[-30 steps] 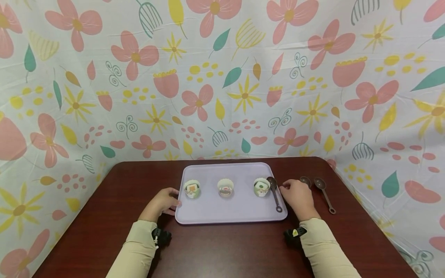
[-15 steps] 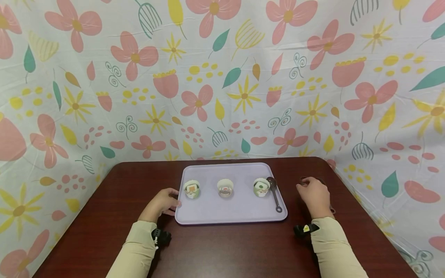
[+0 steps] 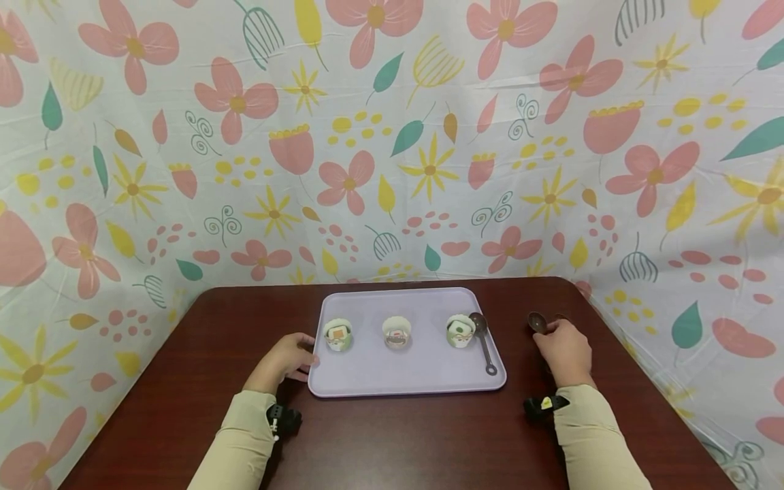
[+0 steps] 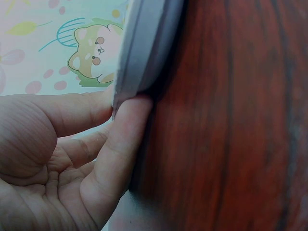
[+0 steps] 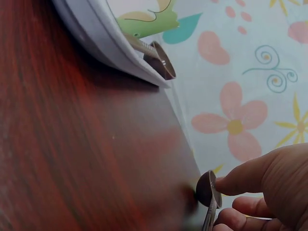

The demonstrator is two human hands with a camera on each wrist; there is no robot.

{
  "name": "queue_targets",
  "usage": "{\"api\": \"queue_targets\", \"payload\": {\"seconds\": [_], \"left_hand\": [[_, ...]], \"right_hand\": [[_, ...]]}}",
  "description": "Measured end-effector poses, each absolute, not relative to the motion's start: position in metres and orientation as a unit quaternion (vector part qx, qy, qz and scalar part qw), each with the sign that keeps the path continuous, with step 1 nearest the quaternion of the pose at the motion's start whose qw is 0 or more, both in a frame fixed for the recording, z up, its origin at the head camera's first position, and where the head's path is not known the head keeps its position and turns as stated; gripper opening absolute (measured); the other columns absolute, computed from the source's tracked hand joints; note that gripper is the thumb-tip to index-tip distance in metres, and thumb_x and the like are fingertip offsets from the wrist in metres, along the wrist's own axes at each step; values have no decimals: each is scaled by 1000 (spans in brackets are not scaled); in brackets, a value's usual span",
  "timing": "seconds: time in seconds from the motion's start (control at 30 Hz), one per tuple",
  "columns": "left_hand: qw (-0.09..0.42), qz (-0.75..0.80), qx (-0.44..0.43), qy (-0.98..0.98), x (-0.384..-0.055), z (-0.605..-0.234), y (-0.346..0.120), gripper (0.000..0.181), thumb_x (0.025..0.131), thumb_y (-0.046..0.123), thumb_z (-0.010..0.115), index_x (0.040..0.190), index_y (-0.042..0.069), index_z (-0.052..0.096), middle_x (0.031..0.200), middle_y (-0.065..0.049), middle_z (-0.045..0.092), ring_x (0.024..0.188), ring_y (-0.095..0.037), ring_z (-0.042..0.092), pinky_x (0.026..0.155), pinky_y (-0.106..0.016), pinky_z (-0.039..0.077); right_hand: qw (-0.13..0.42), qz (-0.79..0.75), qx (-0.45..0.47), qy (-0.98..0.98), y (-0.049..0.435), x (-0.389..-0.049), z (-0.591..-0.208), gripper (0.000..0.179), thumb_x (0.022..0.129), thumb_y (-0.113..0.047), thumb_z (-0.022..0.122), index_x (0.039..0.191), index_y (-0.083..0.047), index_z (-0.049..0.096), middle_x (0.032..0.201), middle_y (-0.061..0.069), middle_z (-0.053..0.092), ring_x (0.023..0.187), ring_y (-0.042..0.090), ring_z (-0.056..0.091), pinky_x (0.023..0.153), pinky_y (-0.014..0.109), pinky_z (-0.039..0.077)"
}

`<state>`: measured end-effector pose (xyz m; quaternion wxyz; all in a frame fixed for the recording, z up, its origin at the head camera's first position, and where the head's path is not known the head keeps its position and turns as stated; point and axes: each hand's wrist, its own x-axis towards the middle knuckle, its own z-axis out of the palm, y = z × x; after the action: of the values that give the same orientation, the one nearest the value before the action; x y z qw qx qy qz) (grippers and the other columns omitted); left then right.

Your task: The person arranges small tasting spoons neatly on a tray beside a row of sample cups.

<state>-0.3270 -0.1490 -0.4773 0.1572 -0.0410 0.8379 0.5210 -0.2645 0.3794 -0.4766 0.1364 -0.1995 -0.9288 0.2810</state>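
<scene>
Head view: the right hand (image 3: 565, 350), at the far right of the desk (image 3: 398, 435), grasps a dark spoon (image 3: 537, 322), whose round bowl shows just beyond the tips of thumb and index. A second spoon (image 3: 562, 317) lies right behind that hand, mostly covered by it. The left hand (image 3: 292, 355) grips the left edge of a lilac tray (image 3: 422, 373) with its fingers. Standing on the tray in a row are a left cup (image 3: 338, 342), a middle cup (image 3: 397, 341) and a right cup (image 3: 459, 338); a third spoon (image 3: 486, 348) rests beside the right cup, handle toward the person. A flowered cloth (image 3: 349, 156) hangs behind.

Left wrist view: the thumb sits on top of the tray's rim and a finger reaches underneath, pinching the edge between them. Past the rim, a cup printed with an animal face is visible.

Right wrist view: the thumb tip touches the dark spoon at its bowl, and the other fingers bend close beside the handle, which runs out of sight at the bottom.
</scene>
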Motion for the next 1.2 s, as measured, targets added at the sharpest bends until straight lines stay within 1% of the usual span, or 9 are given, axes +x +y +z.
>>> {"api": "queue_targets", "payload": {"seconds": [0.07,0.2,0.3,0.53,0.67,0.9,1.2], "left_hand": [[158,521,-40,838,-327,-478,-149,52,88,-7,70,136,-8,50,98,-22,63,80,-29,68,65,-43,63],[158,521,-38,838,-327,-477,-149,52,88,-7,70,136,-8,49,98,-22,63,80,-28,68,65,-43,63],[157,523,-37,837,-326,-475,-150,53,88,-7,70,136,-8,49,98,-22,63,80,-28,68,65,-43,63],[156,525,-40,836,-328,-479,-149,51,88,-6,70,136,-7,50,100,-22,63,81,-28,68,66,-43,63],[155,523,-41,837,-328,-481,-149,51,88,-6,70,135,-7,50,101,-22,63,81,-29,68,65,-43,63],[153,527,-43,835,-327,-482,-149,50,88,-8,69,135,-7,50,100,-22,63,80,-29,68,65,-44,63],[151,530,-39,833,-328,-483,-150,51,87,-8,70,135,-7,50,97,-21,63,79,-28,68,65,-43,62]], "right_hand": [[134,276,-197,-931,381,-264,-478,37,88,-24,65,110,6,65,103,29,67,86,47,63,71,58,51],[116,272,-197,-935,383,-265,-480,39,88,-23,66,112,7,65,107,31,66,89,49,63,72,59,51],[106,269,-196,-937,384,-266,-480,37,88,-22,65,112,7,66,107,30,67,88,48,64,71,58,52],[95,267,-184,-941,387,-265,-481,28,87,-16,60,104,5,68,99,26,69,77,40,65,65,53,54],[88,267,-187,-941,387,-265,-481,27,88,-16,59,104,4,69,97,25,69,76,38,64,64,52,53],[96,268,-185,-941,385,-264,-482,27,89,-17,60,103,3,70,94,23,70,75,37,64,64,52,53],[99,266,-186,-941,383,-264,-477,28,91,-19,62,105,4,71,100,26,70,79,40,65,66,54,54]]}}
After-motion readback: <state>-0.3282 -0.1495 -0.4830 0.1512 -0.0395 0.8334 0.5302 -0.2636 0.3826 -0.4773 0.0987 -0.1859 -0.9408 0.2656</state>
